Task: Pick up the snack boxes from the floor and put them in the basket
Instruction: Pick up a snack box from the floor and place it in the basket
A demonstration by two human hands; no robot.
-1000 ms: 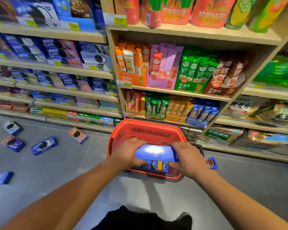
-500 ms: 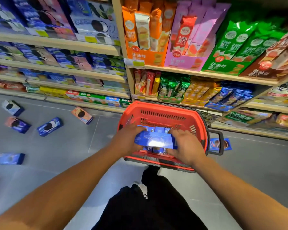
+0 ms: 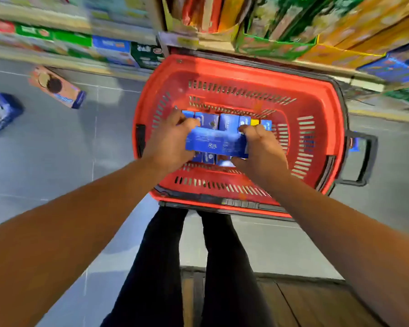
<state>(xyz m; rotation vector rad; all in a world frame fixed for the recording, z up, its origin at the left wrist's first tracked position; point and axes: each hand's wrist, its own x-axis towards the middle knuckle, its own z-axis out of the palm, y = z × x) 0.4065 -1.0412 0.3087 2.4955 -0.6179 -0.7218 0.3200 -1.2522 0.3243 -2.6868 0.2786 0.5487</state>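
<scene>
A red plastic basket (image 3: 316, 95) stands on the grey floor against the shelves. Inside it, several blue snack boxes (image 3: 208, 121) stand in a row. I hold another blue snack box (image 3: 216, 142) lengthwise just above them, with my left hand (image 3: 169, 142) gripping its left end and my right hand (image 3: 261, 149) gripping its right end. On the floor at the left lie a pink snack box (image 3: 57, 87) and a blue snack box (image 3: 0, 113). A further blue box (image 3: 353, 145) shows behind the basket's right handle.
Stocked store shelves (image 3: 269, 38) run along the far side, right behind the basket. The basket's black handle (image 3: 364, 159) sticks out to the right. My legs in dark trousers (image 3: 198, 267) are below the basket, and a wooden platform (image 3: 316, 303) lies at the bottom right.
Both hands have lowered the blue box deeper into the basket, close above the row of boxes. The view has tilted down and moved closer, so the upper shelves and far floor boxes left the frame.
</scene>
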